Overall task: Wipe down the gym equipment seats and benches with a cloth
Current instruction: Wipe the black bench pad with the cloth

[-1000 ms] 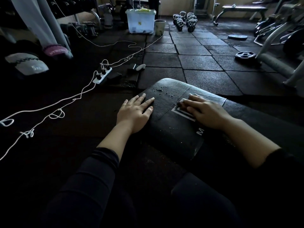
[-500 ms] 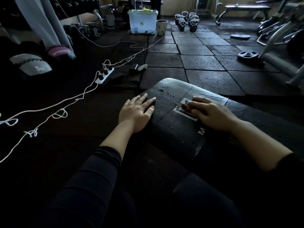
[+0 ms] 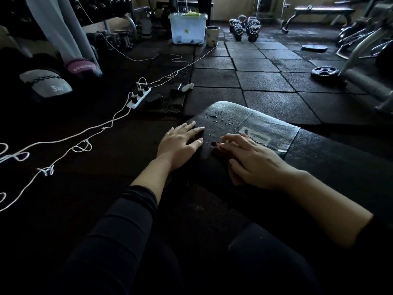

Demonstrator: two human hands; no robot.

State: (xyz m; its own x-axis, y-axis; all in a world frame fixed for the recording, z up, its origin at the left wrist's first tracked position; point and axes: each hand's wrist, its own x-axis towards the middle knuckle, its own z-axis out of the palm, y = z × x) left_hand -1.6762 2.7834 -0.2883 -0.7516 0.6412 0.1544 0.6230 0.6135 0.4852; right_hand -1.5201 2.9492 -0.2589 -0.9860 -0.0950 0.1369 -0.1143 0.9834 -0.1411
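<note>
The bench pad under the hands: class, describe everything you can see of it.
The bench pad is black, grained like vinyl, with a rounded far end and a stitched seam. Water droplets sit near that end, and a pale worn logo patch lies to the right. The left hand rests flat on its left edge; the right hand presses its top.

2 hands [image 3: 180, 143], 1 bench pad [image 3: 244, 122], 1 power strip [image 3: 138, 100], 2 weight plates [image 3: 324, 71], 1 plastic bin [image 3: 187, 28], 1 cup [image 3: 212, 36]

Both hands rest on the bench pad [image 3: 244, 118], left hand [image 3: 178, 143] at its left edge, right hand [image 3: 253, 160] beside it; a power strip [image 3: 139, 100] lies on the floor farther left.
</note>
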